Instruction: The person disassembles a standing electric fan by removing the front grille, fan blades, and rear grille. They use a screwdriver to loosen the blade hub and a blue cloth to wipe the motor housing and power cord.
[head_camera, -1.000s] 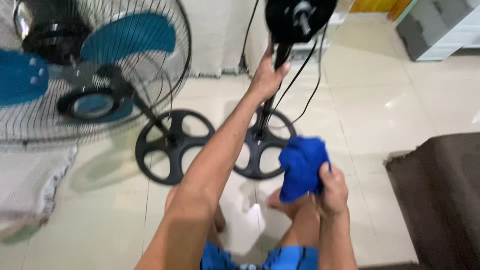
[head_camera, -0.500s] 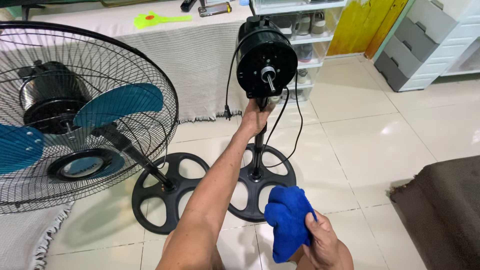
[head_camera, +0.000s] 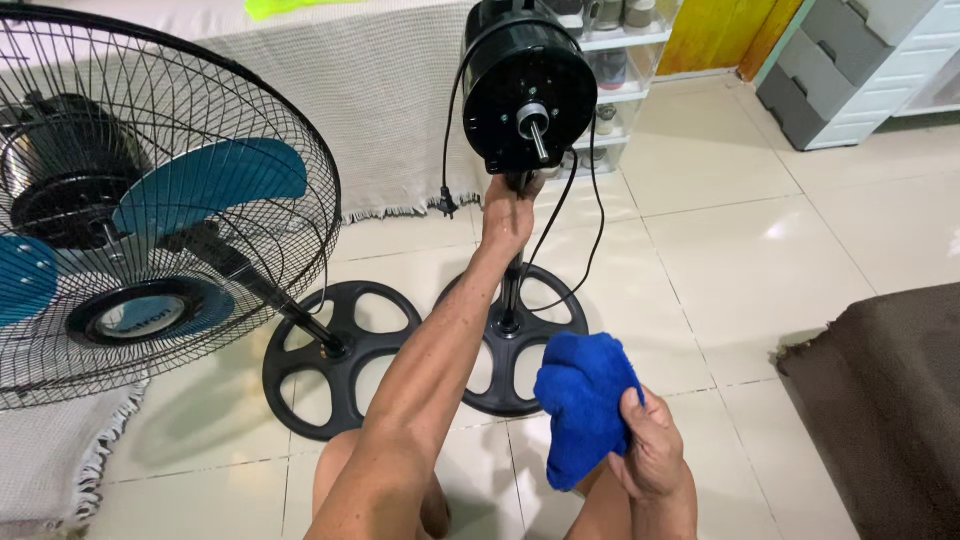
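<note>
My left hand reaches forward and grips the upright pole of a black stand fan just under its bare motor head, which has no blades or grille and shows its shaft. That fan's round black base rests on the tiled floor, with a black cord hanging beside the pole. My right hand is low and near me, closed on a folded blue cloth.
A second stand fan with a wire grille and teal blades leans at the left on its own black base. A cloth-covered table stands behind, grey drawers at the far right, a brown cushion at the right, a fringed rug at the lower left.
The view has tilted up and drawn closer to the bare fan. My left hand keeps its grip on the pole; my right hand with the blue cloth has stayed low.
</note>
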